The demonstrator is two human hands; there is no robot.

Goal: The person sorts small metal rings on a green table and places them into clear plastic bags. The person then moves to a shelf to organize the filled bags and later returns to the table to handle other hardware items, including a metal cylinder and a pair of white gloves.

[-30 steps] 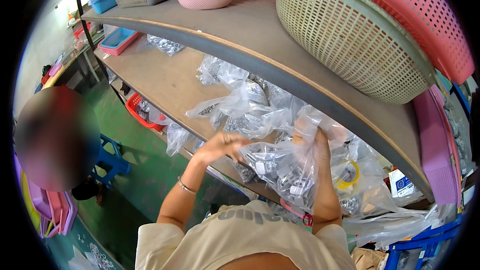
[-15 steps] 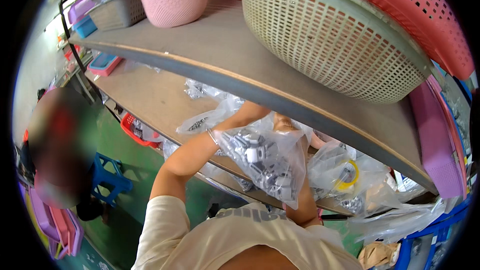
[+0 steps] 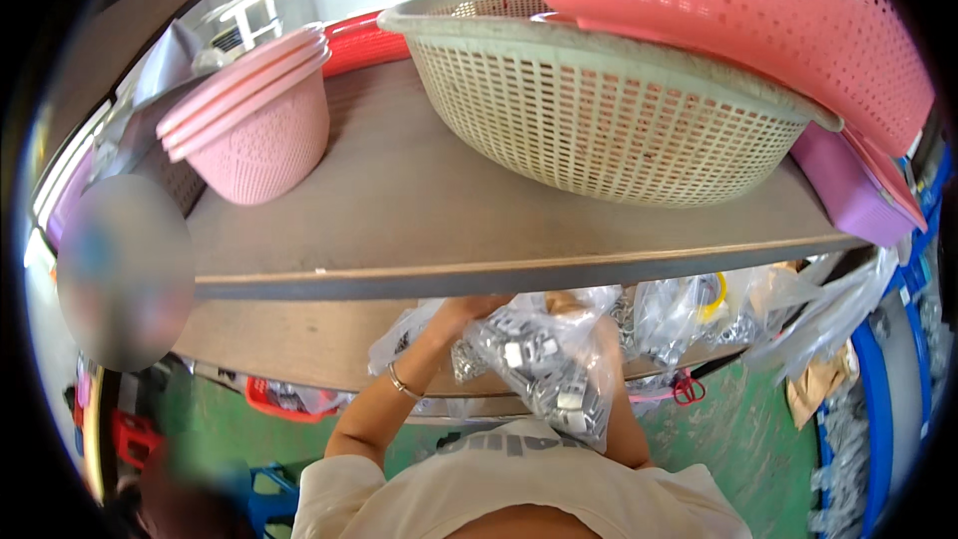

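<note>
A clear plastic bag full of small grey metal-looking parts hangs between my forearms, in front of the lower shelf. My right hand is closed at the bag's gathered top, just below the upper shelf's edge. Reaching in beside the bag's upper left, my left hand is partly covered by that edge, and its fingers are hidden. A bracelet circles my left wrist. Further clear bags of small parts lie on the lower shelf to the right, with a yellow tape roll among them.
The upper shelf juts over my hands. On it stand stacked pink baskets, a large pale green basket, a red-pink basket and a purple one. Red-handled scissors are at the lower shelf's right. A red basket is below left.
My view has tilted up and turned, so the upper shelf fills more of it. The bag still hangs between my arms, and my left hand remains partly under the shelf edge.
</note>
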